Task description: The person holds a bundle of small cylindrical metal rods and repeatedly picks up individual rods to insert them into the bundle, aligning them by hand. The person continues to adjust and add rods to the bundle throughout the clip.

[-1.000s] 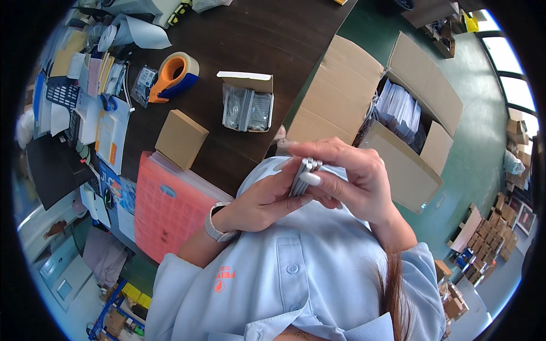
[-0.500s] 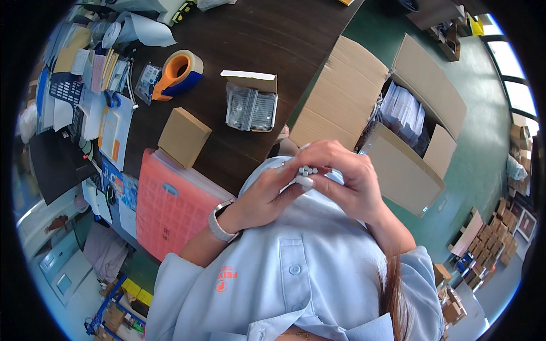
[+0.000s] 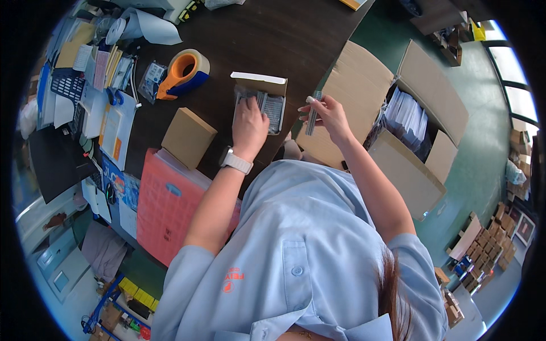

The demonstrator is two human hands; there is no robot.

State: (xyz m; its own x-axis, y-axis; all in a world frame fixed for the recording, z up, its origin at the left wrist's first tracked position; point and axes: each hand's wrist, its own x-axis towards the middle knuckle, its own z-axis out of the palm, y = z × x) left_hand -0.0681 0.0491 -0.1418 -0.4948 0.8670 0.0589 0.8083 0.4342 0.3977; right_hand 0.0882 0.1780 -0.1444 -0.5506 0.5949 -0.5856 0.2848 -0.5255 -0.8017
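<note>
In my right hand (image 3: 333,120) is a small bundle of thin grey metal-looking rods (image 3: 312,116), pinched between thumb and fingers and held upright over the table's edge. My left hand (image 3: 250,128) reaches into a small open carton (image 3: 266,83) on the dark table. Its thumb stands apart from the fingers, whose tips are partly hidden among the carton's contents. More grey rods (image 3: 274,111) lie packed side by side in the carton, with clear plastic along its left side.
A closed brown box (image 3: 189,138) rests by a pink folder (image 3: 162,210). An orange and blue tape dispenser (image 3: 185,71) stands behind it. Papers and folders (image 3: 94,74) crowd the left. Right of the table is a large open cardboard box (image 3: 406,165) holding white papers.
Both hands have parted from in front of my chest. My left hand has moved forward into the small carton; my right has moved forward, still holding the rods.
</note>
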